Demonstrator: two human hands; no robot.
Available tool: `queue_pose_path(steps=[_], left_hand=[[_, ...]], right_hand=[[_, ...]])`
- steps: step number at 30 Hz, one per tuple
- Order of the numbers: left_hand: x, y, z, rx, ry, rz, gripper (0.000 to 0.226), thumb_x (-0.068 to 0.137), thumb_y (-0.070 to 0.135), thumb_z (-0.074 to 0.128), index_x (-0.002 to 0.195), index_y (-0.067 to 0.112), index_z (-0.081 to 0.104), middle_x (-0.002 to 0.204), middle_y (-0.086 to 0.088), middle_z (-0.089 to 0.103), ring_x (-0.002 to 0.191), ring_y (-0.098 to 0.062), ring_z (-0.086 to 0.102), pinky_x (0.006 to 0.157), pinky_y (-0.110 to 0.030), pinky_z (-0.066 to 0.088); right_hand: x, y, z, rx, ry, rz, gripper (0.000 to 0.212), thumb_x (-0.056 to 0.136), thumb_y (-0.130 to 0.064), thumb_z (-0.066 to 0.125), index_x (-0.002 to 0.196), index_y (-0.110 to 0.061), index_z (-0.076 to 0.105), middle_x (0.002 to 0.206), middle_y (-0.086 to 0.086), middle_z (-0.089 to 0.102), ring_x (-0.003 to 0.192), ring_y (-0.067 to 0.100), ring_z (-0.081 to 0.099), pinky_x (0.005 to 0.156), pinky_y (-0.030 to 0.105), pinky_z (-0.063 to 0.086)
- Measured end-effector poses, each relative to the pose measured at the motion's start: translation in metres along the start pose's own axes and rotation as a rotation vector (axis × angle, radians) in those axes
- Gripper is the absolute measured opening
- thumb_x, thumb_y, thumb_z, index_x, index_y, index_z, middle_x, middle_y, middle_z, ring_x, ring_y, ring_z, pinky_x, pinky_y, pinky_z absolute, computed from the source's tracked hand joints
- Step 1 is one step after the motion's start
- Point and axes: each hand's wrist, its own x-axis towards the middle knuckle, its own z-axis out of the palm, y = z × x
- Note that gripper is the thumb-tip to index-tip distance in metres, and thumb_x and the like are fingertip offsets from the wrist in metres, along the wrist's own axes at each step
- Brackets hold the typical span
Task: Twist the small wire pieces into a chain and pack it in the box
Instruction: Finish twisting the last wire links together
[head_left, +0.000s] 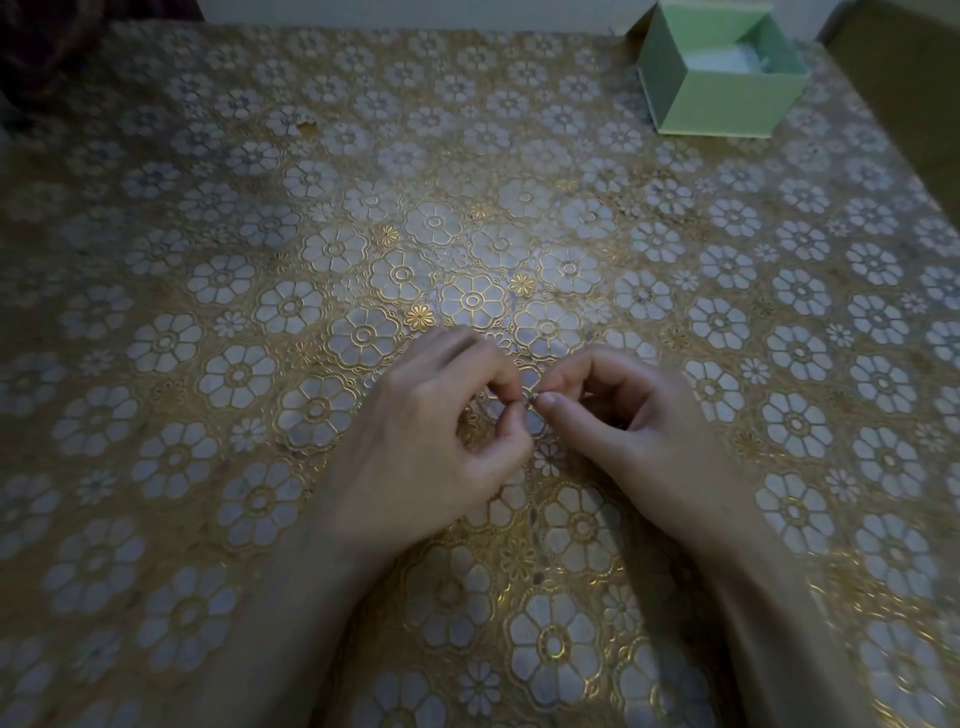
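Observation:
Both hands meet just above the table, a little below the middle of the head view. My left hand (441, 431) pinches one side of a tiny wire piece (531, 399) between thumb and forefinger. My right hand (628, 415) pinches the other side of it with thumb and forefinger, the other fingers curled. The wire is very small and mostly hidden by the fingertips. An open pale green box (722, 98) stands at the far right of the table, with something white inside.
A gold and white flower-patterned cloth (260, 312) covers the whole table. A small brown mark (306, 124) lies at the far left-middle. A dark object (41, 57) sits at the far left corner. A brown surface (904, 78) rises past the right edge.

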Motion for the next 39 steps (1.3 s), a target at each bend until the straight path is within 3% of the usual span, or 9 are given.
queue_pose_path(steps=[12, 22, 33, 39], left_hand=[[0.000, -0.002, 0.003, 0.103, 0.032, 0.020, 0.008, 0.076, 0.016, 0.055, 0.076, 0.008, 0.058, 0.082, -0.002, 0.055, 0.081, -0.019, 0.054, 0.075, -0.024, 0.041], [0.000, -0.008, -0.001, 0.109, 0.070, -0.060, 0.009, 0.076, 0.019, 0.051, 0.075, 0.010, 0.055, 0.082, 0.001, 0.053, 0.079, -0.018, 0.051, 0.069, -0.032, 0.046], [-0.001, -0.015, -0.008, 0.127, 0.129, -0.172, 0.013, 0.074, 0.024, 0.045, 0.075, 0.013, 0.052, 0.081, 0.007, 0.048, 0.075, -0.017, 0.049, 0.068, -0.023, 0.038], [0.000, -0.004, -0.003, 0.033, 0.124, -0.101, 0.012, 0.080, 0.019, 0.054, 0.088, 0.011, 0.060, 0.089, 0.009, 0.050, 0.083, -0.004, 0.043, 0.077, -0.013, 0.035]], right_hand=[[0.000, -0.001, 0.002, -0.056, -0.016, -0.002, 0.006, 0.075, -0.016, 0.062, 0.069, -0.017, 0.061, 0.059, -0.007, 0.048, 0.052, 0.006, 0.038, 0.047, 0.015, 0.029], [-0.001, -0.002, -0.003, 0.159, 0.048, 0.027, 0.012, 0.076, -0.013, 0.062, 0.067, -0.021, 0.065, 0.054, -0.011, 0.051, 0.048, 0.005, 0.040, 0.045, 0.015, 0.031], [-0.002, -0.003, -0.004, 0.225, 0.101, 0.049, 0.014, 0.076, -0.012, 0.060, 0.065, -0.019, 0.066, 0.052, -0.010, 0.048, 0.044, 0.000, 0.040, 0.043, 0.010, 0.033], [-0.001, 0.000, 0.002, 0.036, 0.101, 0.027, 0.007, 0.076, -0.017, 0.063, 0.069, -0.019, 0.063, 0.059, -0.003, 0.050, 0.051, 0.008, 0.040, 0.047, 0.018, 0.031]])
